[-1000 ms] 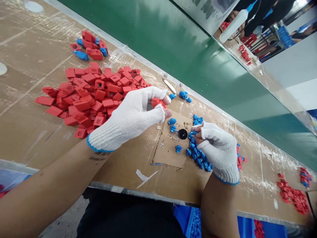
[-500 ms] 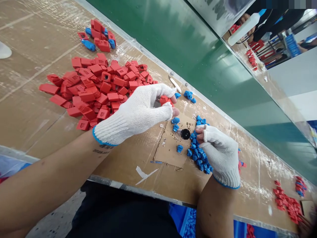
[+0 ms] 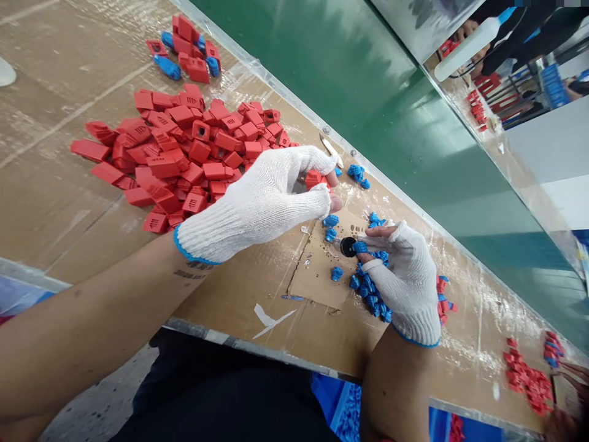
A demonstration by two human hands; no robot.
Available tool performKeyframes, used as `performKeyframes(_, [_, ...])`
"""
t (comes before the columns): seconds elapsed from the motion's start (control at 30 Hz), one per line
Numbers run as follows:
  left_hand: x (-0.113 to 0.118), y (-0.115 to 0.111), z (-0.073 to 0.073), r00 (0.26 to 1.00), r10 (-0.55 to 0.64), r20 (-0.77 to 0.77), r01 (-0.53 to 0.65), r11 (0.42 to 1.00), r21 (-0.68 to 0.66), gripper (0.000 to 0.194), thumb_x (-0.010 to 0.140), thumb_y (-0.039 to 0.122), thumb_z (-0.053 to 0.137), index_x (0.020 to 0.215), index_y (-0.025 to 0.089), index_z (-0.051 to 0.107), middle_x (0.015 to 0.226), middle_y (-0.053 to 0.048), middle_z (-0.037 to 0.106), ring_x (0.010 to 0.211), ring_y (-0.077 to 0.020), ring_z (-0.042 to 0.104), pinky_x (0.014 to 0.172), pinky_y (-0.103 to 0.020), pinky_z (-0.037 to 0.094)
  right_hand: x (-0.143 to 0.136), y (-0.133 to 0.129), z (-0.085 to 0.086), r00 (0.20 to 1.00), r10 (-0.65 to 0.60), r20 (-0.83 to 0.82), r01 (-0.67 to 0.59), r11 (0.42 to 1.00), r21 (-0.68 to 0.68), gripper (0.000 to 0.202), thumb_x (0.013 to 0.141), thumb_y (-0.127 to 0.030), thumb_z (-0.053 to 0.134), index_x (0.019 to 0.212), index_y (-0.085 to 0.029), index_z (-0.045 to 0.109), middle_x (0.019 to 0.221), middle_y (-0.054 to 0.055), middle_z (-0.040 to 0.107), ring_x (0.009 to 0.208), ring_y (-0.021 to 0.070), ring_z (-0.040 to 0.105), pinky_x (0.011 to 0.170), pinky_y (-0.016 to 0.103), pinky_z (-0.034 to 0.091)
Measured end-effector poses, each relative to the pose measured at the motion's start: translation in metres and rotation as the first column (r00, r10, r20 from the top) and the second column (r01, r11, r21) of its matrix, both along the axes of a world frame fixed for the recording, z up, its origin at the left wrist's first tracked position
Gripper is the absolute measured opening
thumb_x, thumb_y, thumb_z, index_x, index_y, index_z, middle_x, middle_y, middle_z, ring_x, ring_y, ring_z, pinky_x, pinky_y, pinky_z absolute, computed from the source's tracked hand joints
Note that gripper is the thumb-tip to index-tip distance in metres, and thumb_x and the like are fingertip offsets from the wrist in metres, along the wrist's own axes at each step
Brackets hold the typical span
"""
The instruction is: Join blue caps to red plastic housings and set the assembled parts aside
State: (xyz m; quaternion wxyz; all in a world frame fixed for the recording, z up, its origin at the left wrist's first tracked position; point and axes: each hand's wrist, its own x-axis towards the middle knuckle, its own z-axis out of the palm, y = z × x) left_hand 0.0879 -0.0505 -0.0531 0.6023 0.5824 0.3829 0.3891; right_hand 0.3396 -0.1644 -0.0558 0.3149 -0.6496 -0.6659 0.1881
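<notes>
My left hand (image 3: 276, 190), in a white glove with bare fingertips, holds a red plastic piece (image 3: 315, 179) between thumb and fingers. My right hand (image 3: 402, 270), gloved the same way, pinches a small blue piece (image 3: 359, 247) beside a round black part (image 3: 348, 247). That black part is over a stained cardboard sheet (image 3: 317, 270), where a few more blue pieces lie. A pile of blue pieces (image 3: 370, 291) is partly hidden by my right hand. To the left of my left hand spreads a large heap of red pieces (image 3: 170, 150).
A smaller red and blue group (image 3: 196, 58) lies at the back left. A white-handled blade (image 3: 332, 152) rests by the green panel (image 3: 294, 55). Torn paper (image 3: 271, 322) lies near the table's front edge. At the lower right, another person's hand (image 3: 573, 374) is beside red pieces.
My right hand has picked up a blue piece from the pile and brought it leftward to the black part. My left hand still holds the red piece. The view has shifted slightly.
</notes>
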Motion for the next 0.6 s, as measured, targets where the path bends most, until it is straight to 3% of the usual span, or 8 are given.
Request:
performKeyframes(0.1, [-0.0014,-0.0003,-0.0002,1.000,-0.016,0.000,0.016,1.000,0.023,0.013,0.084,0.027,0.068,0.089,0.016,0.070,0.078,0.002,0.053,0.069,-0.0097,0.051,0.073,-0.030,0.047,-0.0009,0.0007,-0.0004,1.000,0.006,0.014,-0.006,1.000,0.010,0.033,0.088,-0.011,0.075,0.117,-0.028,0.069,0.111,0.002,0.080,0.097,0.0236,0.083,0.088,0.042,0.073])
performKeyframes(0.23, [-0.0032,-0.0014,0.0016,0.997,-0.040,-0.067,0.042,0.998,0.035,0.025,0.091,0.028,0.055,0.097,0.009,0.070,0.080,0.003,0.051,0.081,-0.0109,0.059,0.084,-0.039,0.047,0.0015,-0.0009,-0.0022,1.000,-0.005,0.024,0.004,0.999,0.031,0.033,0.088,-0.011,0.077,0.116,-0.027,0.070,0.111,0.002,0.079,0.098,0.0232,0.082,0.089,0.043,0.072])
performKeyframes(0.43, [-0.0005,-0.0012,0.0025,0.998,-0.015,-0.057,0.015,1.000,-0.010,0.021,0.084,0.034,0.069,0.093,0.015,0.070,0.079,0.003,0.052,0.085,-0.0179,0.065,0.084,-0.039,0.051,0.0063,-0.0051,-0.0021,0.995,-0.042,-0.091,0.051,0.994,0.099,0.040,0.088,-0.010,0.081,0.120,-0.032,0.070,0.110,0.000,0.079,0.100,0.0221,0.081,0.095,0.046,0.070])
performKeyframes(0.6, [0.0023,-0.0002,0.0007,0.996,-0.006,0.089,0.013,0.997,-0.077,0.009,0.080,0.022,0.072,0.086,0.019,0.066,0.080,0.001,0.057,0.078,-0.0161,0.064,0.082,-0.035,0.056,0.0050,-0.0062,-0.0042,0.982,-0.093,-0.161,0.114,0.985,0.126,0.040,0.086,-0.008,0.082,0.117,-0.032,0.073,0.112,0.000,0.080,0.101,0.0212,0.082,0.093,0.042,0.070])
